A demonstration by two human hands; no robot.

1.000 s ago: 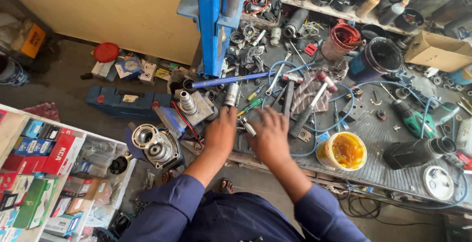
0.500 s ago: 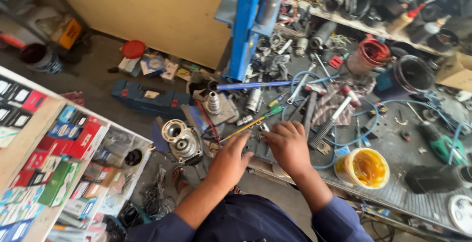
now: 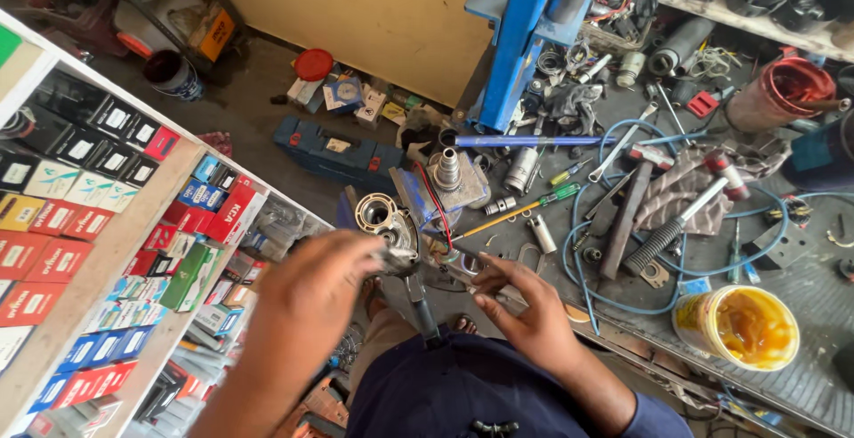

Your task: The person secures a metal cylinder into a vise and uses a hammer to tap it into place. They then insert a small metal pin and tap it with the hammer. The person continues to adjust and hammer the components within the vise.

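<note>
The small metal part [image 3: 463,269] sat at the near edge of the workbench [image 3: 801,385], pinched in the fingers of the right hand [image 3: 525,313], clenched on it. The left hand [image 3: 311,300] was blurred, curled over the round gear housing [image 3: 382,220] just left of that grip; whether it grasped anything I could not tell. Beyond the grip lay a green-handled screwdriver [image 3: 525,207]. It looked like mid-fitting; seating the part would call for steady alignment
</note>
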